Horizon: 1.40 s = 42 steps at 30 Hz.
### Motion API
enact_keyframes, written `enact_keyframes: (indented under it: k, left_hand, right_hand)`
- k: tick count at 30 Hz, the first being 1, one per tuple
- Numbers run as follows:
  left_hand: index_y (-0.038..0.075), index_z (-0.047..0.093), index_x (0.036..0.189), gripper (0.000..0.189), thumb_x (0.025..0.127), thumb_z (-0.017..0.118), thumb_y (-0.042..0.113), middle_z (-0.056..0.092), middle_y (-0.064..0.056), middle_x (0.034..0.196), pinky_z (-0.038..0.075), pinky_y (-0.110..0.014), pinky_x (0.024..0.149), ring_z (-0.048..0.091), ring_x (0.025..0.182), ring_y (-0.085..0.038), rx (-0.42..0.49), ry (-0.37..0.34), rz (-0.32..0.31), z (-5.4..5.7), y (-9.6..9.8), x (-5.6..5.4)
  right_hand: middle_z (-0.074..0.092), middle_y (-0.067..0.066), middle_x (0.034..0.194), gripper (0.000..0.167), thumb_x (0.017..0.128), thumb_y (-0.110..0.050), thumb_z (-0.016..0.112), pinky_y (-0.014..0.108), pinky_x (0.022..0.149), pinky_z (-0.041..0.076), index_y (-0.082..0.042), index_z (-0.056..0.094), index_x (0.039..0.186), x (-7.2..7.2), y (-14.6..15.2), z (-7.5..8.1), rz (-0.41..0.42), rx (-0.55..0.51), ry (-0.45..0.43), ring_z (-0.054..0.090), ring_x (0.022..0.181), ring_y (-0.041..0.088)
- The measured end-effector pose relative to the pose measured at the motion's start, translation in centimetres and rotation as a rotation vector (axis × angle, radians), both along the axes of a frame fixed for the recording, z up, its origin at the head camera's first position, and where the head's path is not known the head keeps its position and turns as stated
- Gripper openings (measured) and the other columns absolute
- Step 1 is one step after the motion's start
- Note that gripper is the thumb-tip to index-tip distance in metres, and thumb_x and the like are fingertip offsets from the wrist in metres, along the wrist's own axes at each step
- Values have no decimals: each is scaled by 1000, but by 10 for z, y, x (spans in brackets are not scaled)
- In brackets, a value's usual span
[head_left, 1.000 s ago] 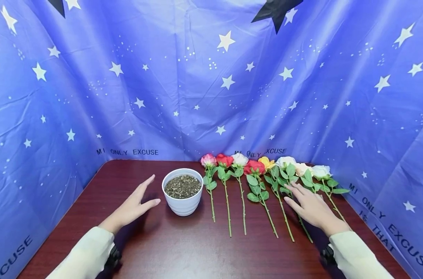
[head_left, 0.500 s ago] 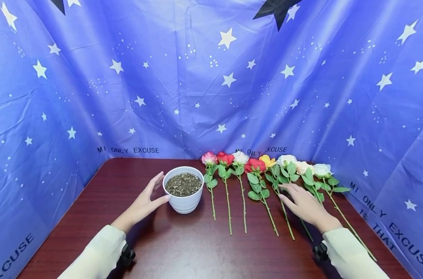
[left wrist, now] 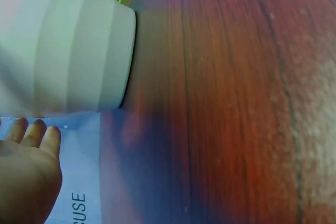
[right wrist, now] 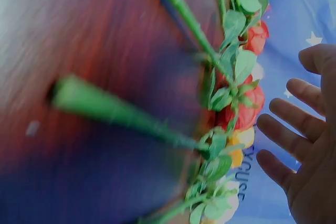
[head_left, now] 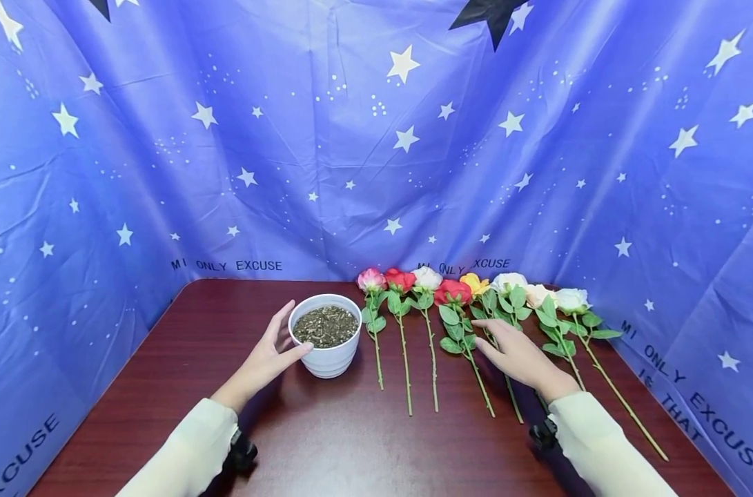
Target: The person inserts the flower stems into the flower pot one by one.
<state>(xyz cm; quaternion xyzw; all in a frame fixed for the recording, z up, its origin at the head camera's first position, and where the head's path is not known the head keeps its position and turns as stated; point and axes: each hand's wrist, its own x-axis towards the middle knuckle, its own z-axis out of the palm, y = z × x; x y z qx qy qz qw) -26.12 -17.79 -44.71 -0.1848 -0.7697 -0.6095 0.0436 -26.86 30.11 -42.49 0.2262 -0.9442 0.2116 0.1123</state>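
A white ribbed flower pot point(head_left: 329, 364), filled with dark soil point(head_left: 326, 326), stands upright on the table. My left hand point(head_left: 266, 364) is at its left side, thumb tip overlapping the rim and fingers stretched along the far side. In the left wrist view, relaxed fingertips point(left wrist: 51, 139) lie right by the pot wall point(left wrist: 79, 51). To the right, my right hand point(head_left: 522, 355) hovers with spread fingers over the rose stems, holding nothing. Nearest to it are a red rose point(head_left: 453, 293) and a yellow rose point(head_left: 475, 284). A cut stem point(right wrist: 105, 103) looms close in the right wrist view.
Left of the red rose lie a pink rose point(head_left: 371, 279), another red rose point(head_left: 399, 280) and a white rose point(head_left: 427, 277). Several pale roses point(head_left: 571, 301) lie at the right. A blue starry curtain point(head_left: 351, 152) hangs behind the dark wooden table point(head_left: 351, 449).
My left hand has moved right, up to the pot. My right hand has slid left over the stems, uncovering those at the far right. Pot and roses stay put.
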Motion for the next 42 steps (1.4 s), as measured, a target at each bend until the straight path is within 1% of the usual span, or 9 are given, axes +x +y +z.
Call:
enact_keyframes:
  k: [3,7,13,17,25,29,33,38,42]
  left_hand:
    - [16,19,160,83,95,71,15,30,-19,158,26,-53,116,32,143,-38,15,-4,-2,0,2,-1]
    - [17,22,159,78,96,69,18,32,-18,158,25,-50,117,29,145,-35,30,-18,9,-2,4,-1]
    - [16,23,159,78,96,69,15,32,-18,157,27,-45,116,33,143,-35,51,-10,0,-5,5,-2]
    - [16,23,159,77,97,68,13,33,-19,156,29,-45,115,36,141,-36,64,3,-11,-6,6,-2]
    - [15,22,159,78,96,68,10,33,-20,156,30,-45,114,37,140,-35,79,14,-25,-6,6,-1]
    - [15,21,159,78,96,68,10,32,-20,156,29,-44,114,37,141,-34,78,17,-24,-6,5,-1]
    - [15,21,159,78,96,68,10,31,-19,158,29,-43,114,35,142,-34,82,16,-25,-6,5,-1]
    - [16,21,159,78,97,68,11,30,-18,158,29,-41,114,34,142,-33,81,14,-26,-7,6,-2]
    - [16,21,159,78,97,67,11,28,-18,159,28,-43,115,33,143,-34,78,11,-23,-7,5,-2]
  right_hand:
    - [58,18,136,45,103,-28,58,58,102,43,0,54,139,-4,-9,0,21,-21,-21,52,127,38]
    - [58,16,135,42,102,-21,60,55,97,48,0,55,138,-9,-22,2,45,-63,-49,57,121,37]
    - [61,16,131,39,100,-16,63,52,89,53,0,58,134,-14,-41,5,97,-143,-67,62,111,36]
    - [63,14,127,37,99,-18,63,47,85,54,-3,60,133,-18,-53,5,106,-167,-77,64,107,31]
    - [71,12,113,34,98,-16,63,44,88,54,-6,62,131,-26,-78,1,138,-230,-141,66,102,22]
    - [72,5,107,33,97,-17,64,42,86,54,-7,63,128,-29,-92,0,143,-252,-178,67,97,18]
    - [72,-3,100,32,96,-17,65,39,83,54,-5,65,126,-31,-107,-2,135,-273,-231,66,90,14]
    - [72,-3,96,32,96,-18,66,36,81,53,-3,66,124,-34,-125,-6,126,-290,-267,66,87,12]
    - [74,3,93,33,94,-17,68,32,72,56,-1,66,123,-36,-140,-9,113,-323,-310,69,80,17]
